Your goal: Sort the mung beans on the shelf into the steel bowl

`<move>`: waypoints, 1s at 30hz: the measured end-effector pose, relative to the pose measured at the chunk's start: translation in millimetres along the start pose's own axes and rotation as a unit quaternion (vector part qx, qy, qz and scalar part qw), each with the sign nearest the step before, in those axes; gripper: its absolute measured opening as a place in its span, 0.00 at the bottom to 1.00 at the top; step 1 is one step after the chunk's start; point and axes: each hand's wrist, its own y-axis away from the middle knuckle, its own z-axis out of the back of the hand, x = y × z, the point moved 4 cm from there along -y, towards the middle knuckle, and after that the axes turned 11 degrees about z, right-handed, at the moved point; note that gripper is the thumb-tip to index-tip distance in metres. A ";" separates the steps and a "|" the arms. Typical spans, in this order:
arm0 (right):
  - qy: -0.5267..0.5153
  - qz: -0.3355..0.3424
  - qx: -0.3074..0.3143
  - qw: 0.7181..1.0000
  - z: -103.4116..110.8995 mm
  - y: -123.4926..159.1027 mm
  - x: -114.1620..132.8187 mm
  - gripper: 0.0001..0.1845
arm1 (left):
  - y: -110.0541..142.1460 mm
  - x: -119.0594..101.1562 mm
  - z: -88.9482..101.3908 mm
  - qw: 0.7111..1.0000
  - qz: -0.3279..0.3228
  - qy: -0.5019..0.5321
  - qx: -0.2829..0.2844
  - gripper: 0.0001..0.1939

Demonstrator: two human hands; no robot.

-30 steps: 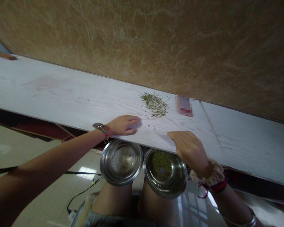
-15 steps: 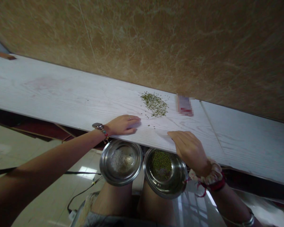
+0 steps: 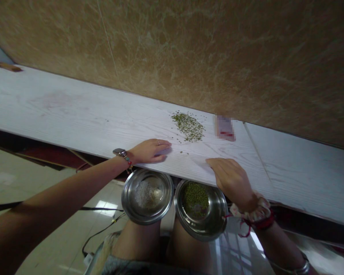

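My left hand (image 3: 153,150) lies palm down on the white wood-grain tabletop (image 3: 83,118), fingers stretched out and nothing seen in it. Just beyond its fingertips is a scattered patch of small green beans (image 3: 189,126), with a few strays nearer the edge. My right hand (image 3: 229,175) rests at the table's front edge, back upward, its fingers bent and pressed together; whatever they might hold is hidden. Below the edge, over my lap, sit two steel bowls. The left bowl (image 3: 126,202) has whitish grains (image 3: 145,194); the right bowl (image 3: 219,225) has green beans (image 3: 196,196).
A blurred-out flat item (image 3: 225,128) lies right of the bean patch. A brown marbled wall (image 3: 172,49) rises along the table's back. At the far left is a brown wooden piece (image 3: 10,67). A black cable (image 3: 94,235) runs over the tiled floor.
The whole view has shifted very slightly. Both hands, the bean patch and the bowls keep nearly the same places.
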 end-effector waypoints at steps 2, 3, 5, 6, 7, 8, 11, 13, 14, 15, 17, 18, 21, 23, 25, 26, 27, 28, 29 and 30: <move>0.010 -0.004 0.006 1.000 -4.6 0.5 -3.7 0.16 | -0.2 -0.5 0.5 1.000 0.000 -0.001 0.003 0.20; 0.015 -0.007 0.005 1.000 -6.7 1.1 -6.8 0.16 | -0.3 -0.7 0.9 1.000 0.002 -0.001 0.004 0.20; 0.026 -0.011 0.000 1.000 -9.9 2.3 -13.2 0.16 | -0.2 -1.3 1.6 1.000 0.004 -0.001 0.006 0.20; 0.033 -0.013 -0.001 0.999 -11.0 2.9 -15.9 0.16 | -0.1 -1.6 1.9 1.000 0.005 0.000 0.006 0.20; 0.039 -0.015 -0.002 0.999 -11.8 3.4 -18.0 0.16 | 0.0 -1.8 2.0 1.000 0.005 -0.001 0.006 0.20; 0.042 -0.018 -0.001 0.999 -12.4 3.7 -19.3 0.16 | 0.1 -1.9 2.0 1.000 0.005 -0.001 0.005 0.20; 0.028 -0.025 -0.006 0.999 -13.7 2.6 -19.3 0.17 | 0.2 -1.7 1.4 1.000 0.003 -0.002 0.002 0.19; 0.013 -0.028 -0.014 0.999 -15.1 -0.6 -17.4 0.17 | 0.1 -1.3 1.0 1.000 0.001 -0.002 0.001 0.19; 0.008 -0.027 -0.015 0.999 -16.4 -2.9 -16.4 0.17 | -0.1 -1.1 1.0 1.000 0.000 -0.002 0.001 0.19; 0.004 -0.024 -0.014 1.000 -17.7 -5.6 -15.4 0.16 | -0.2 -1.0 1.0 1.000 -0.001 -0.002 0.002 0.19; -0.001 -0.016 -0.011 1.000 -20.0 -10.7 -13.7 0.16 | -0.4 -1.2 1.6 1.000 -0.002 -0.002 0.003 0.19; -0.004 -0.010 -0.010 1.000 -20.3 -12.5 -13.0 0.16 | -0.4 -1.4 2.1 1.000 -0.004 -0.002 0.002 0.19; -0.017 -0.003 -0.011 1.000 -17.1 -12.8 -11.3 0.17 | -0.2 -2.5 3.4 1.000 -0.007 0.001 0.000 0.18; -0.027 -0.001 -0.012 1.000 -12.6 -9.7 -10.3 0.17 | -0.1 -3.0 3.7 1.000 -0.004 0.005 0.002 0.18; -0.034 -0.004 -0.018 0.999 -8.3 -6.4 -9.9 0.18 | -0.1 -3.0 3.5 1.000 0.001 0.008 0.006 0.19; -0.035 -0.007 -0.021 0.999 -6.9 -5.5 -10.0 0.18 | -0.1 -3.0 3.3 1.000 0.004 0.008 0.008 0.19; -0.034 -0.012 -0.023 0.999 -6.3 -5.2 -10.2 0.18 | -0.3 -2.8 3.2 1.000 0.005 0.008 0.010 0.20; -0.031 -0.016 -0.025 0.999 -6.5 -5.7 -10.5 0.18 | -0.4 -2.7 3.1 1.000 0.006 0.007 0.012 0.20; -0.027 -0.019 -0.025 0.999 -7.2 -6.7 -10.7 0.18 | -0.6 -2.6 2.9 1.000 0.006 0.006 0.014 0.20; -0.023 -0.021 -0.025 0.999 -8.4 -8.2 -10.8 0.17 | -0.7 -2.4 2.8 1.000 0.005 0.005 0.015 0.19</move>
